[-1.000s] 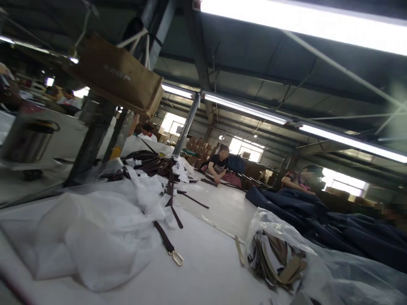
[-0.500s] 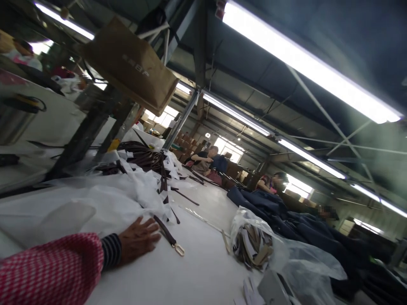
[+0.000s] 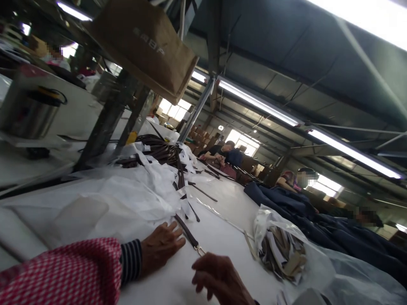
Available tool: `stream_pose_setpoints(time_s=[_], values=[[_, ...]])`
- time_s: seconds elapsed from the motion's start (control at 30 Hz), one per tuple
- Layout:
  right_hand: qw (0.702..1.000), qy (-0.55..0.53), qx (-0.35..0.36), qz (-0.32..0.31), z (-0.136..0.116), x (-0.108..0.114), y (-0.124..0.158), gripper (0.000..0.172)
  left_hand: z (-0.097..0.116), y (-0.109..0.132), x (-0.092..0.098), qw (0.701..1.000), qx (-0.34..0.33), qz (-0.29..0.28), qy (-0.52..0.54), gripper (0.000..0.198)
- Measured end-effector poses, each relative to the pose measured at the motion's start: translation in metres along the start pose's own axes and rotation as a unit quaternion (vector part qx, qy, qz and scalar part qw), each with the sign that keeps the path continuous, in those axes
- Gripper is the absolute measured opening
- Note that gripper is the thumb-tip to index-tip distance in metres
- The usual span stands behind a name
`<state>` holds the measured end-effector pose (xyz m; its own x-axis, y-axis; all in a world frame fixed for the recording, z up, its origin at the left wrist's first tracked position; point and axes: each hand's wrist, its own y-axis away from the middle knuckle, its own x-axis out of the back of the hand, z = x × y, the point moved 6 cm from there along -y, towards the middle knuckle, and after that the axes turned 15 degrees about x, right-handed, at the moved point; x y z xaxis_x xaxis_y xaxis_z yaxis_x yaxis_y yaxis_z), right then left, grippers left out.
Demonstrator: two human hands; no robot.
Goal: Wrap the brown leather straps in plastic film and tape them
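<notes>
My left hand (image 3: 163,247) lies palm down on the white tabletop (image 3: 168,281), its fingers stretched out and slightly apart. Just beyond its fingertips is a dark brown strap (image 3: 187,231) with a gold-coloured metal clasp (image 3: 199,250) at its near end. Over the table beside the clasp, my right hand (image 3: 222,277) has loosely bent fingers with gaps between them. Nothing shows in its grasp, and its fingertips overlap the clasp's near side from this angle. White sheet material (image 3: 136,190) is spread left of the strap.
Behind are bundled brown straps (image 3: 159,149) with white paper pieces. To the right stand a clear plastic bag (image 3: 265,218) of strips and dark blue fabric (image 3: 282,199). A brown bag (image 3: 149,46) hangs above by a metal post (image 3: 104,123). Several people work farther back.
My right hand has come into view at the bottom, near the clasp. The whole scene has shifted right as the camera turned left. My left hand stays flat beside the strap.
</notes>
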<state>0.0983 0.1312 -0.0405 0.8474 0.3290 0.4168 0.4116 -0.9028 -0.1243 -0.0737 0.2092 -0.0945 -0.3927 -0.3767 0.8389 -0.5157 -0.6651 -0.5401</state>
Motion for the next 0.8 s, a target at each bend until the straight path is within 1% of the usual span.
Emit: stream_pose_setpoints(time_s=[0.03, 0.1, 0.2, 0.23, 0.27, 0.3, 0.37, 0.4, 0.43, 0.5, 0.53, 0.57, 0.63, 0.7, 0.8], values=[[0.998, -0.025, 0.031, 0.039, 0.001, 0.005, -0.020, 0.036, 0.000, -0.002, -0.002, 1.000, 0.000, 0.005, -0.001, 0.039], [0.993, -0.047, 0.062, 0.085, 0.005, 0.016, -0.053, 0.037, 0.003, -0.011, -0.003, 0.999, -0.017, 0.042, -0.016, 0.042], [0.985, -0.050, 0.066, 0.153, 0.015, 0.042, -0.087, 0.040, 0.016, -0.029, -0.002, 0.991, -0.049, 0.118, -0.043, 0.043], [0.981, -0.049, 0.064, 0.176, 0.019, 0.053, -0.096, 0.040, 0.022, -0.036, -0.003, 0.990, -0.054, 0.125, -0.037, 0.040], [0.977, -0.046, 0.061, 0.198, 0.023, 0.065, -0.103, 0.040, 0.028, -0.043, -0.005, 0.992, -0.055, 0.113, -0.022, 0.036], [0.973, -0.044, 0.059, 0.218, 0.028, 0.078, -0.110, 0.039, 0.033, -0.049, -0.008, 0.995, -0.052, 0.087, -0.001, 0.033], [0.963, -0.042, 0.046, 0.263, 0.039, 0.107, -0.122, 0.038, 0.042, -0.057, -0.020, 0.998, -0.045, 0.022, 0.036, 0.038], [0.956, -0.042, 0.038, 0.289, 0.046, 0.122, -0.127, 0.039, 0.045, -0.058, -0.025, 0.998, -0.042, 0.001, 0.043, 0.042], [0.948, -0.044, 0.028, 0.314, 0.053, 0.136, -0.132, 0.040, 0.047, -0.058, -0.030, 0.998, -0.041, -0.004, 0.042, 0.043], [0.932, -0.046, 0.010, 0.359, 0.070, 0.157, -0.141, 0.040, 0.050, -0.056, -0.037, 0.998, -0.060, 0.022, 0.023, 0.037], [0.926, -0.043, 0.001, 0.374, 0.078, 0.163, -0.147, 0.039, 0.051, -0.055, -0.040, 0.996, -0.074, 0.039, 0.010, 0.033], [0.923, -0.039, -0.007, 0.382, 0.085, 0.166, -0.154, 0.038, 0.052, -0.054, -0.043, 0.995, -0.089, 0.054, -0.004, 0.027], [0.928, -0.021, -0.020, 0.372, 0.097, 0.160, -0.174, 0.033, 0.054, -0.056, -0.050, 0.990, -0.112, 0.078, -0.027, 0.018], [0.943, 0.007, -0.024, 0.333, 0.103, 0.143, -0.203, 0.027, 0.056, -0.059, -0.057, 0.987, -0.123, 0.104, -0.025, 0.017], [0.962, 0.079, -0.011, 0.259, 0.098, 0.108, -0.255, 0.019, 0.056, -0.061, -0.071, 0.985, -0.106, 0.135, 0.000, 0.022]])
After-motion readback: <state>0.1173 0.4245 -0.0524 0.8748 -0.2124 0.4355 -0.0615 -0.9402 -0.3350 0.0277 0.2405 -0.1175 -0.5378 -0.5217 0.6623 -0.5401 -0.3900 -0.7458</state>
